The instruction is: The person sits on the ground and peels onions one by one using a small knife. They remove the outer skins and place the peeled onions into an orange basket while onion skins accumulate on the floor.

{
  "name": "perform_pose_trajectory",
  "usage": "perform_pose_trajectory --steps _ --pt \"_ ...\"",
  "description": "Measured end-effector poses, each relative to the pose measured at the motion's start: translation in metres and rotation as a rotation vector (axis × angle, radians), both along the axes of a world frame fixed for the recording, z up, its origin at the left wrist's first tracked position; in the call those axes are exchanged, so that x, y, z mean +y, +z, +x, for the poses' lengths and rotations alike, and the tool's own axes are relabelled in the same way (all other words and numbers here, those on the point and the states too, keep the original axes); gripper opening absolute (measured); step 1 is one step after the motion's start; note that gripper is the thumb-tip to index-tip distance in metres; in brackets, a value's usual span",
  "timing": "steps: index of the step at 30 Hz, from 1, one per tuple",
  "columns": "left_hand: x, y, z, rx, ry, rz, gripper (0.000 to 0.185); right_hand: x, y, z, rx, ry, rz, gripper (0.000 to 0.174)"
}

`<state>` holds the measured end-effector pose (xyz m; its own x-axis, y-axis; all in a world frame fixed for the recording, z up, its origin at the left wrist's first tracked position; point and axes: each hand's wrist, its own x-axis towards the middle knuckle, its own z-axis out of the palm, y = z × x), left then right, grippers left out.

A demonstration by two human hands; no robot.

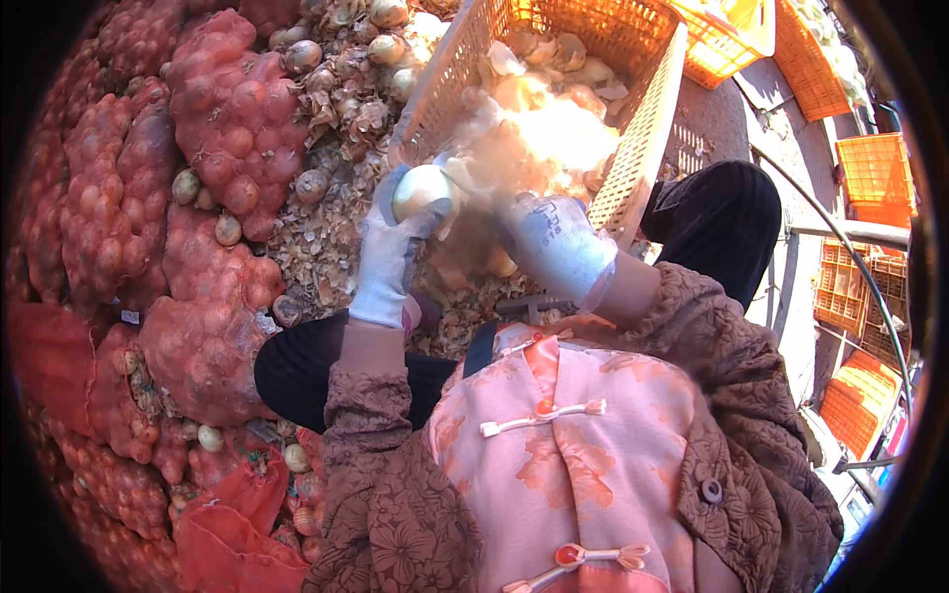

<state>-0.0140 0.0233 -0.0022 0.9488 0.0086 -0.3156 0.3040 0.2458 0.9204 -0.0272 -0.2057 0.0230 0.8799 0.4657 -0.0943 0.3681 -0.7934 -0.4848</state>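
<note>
A peeled, pale onion sits in my left hand, which wears a white knit glove with a grey-blue coating. My right hand, gloved the same way, is just to the right of the onion; its fingers are blurred and hidden, so what they hold does not show. Both hands are over the near end of an orange plastic crate. Inside the crate lie papery onion skins, partly washed out by bright sun. Loose skins also cover the ground below.
Red mesh sacks of onions crowd the left side. Loose onions lie among the skins beyond my left hand. More orange crates stand at the right, near a curved thin pole. My knees flank the work.
</note>
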Motion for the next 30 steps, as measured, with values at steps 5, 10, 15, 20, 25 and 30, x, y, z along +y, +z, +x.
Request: perform_pose_trajectory --steps 5,10,15,20,25,30 --pt "-0.01 -0.016 0.004 0.017 0.096 0.201 0.076 -0.005 0.014 0.019 0.185 0.016 0.034 0.015" --pt "-0.015 -0.023 0.005 -0.374 -0.126 0.576 0.073 -0.033 -0.022 0.048 0.214 -0.001 0.217 0.026" --pt "-0.015 -0.005 0.011 0.054 -0.212 -0.285 0.062 -0.043 -0.025 0.056 0.517 -0.361 0.338 0.034" --pt "-0.01 0.004 0.009 0.083 -0.185 -0.497 0.064 -0.045 -0.001 0.058 0.842 -0.662 0.714 0.054" --pt "-0.028 0.029 0.015 -0.018 -0.372 -0.461 0.077 -0.036 -0.04 0.048 0.356 -0.093 0.826 0.046" --pt "-0.026 0.031 0.008 -0.022 -0.292 -0.399 0.08 -0.016 -0.033 0.077 0.34 -0.158 0.896 0.031"
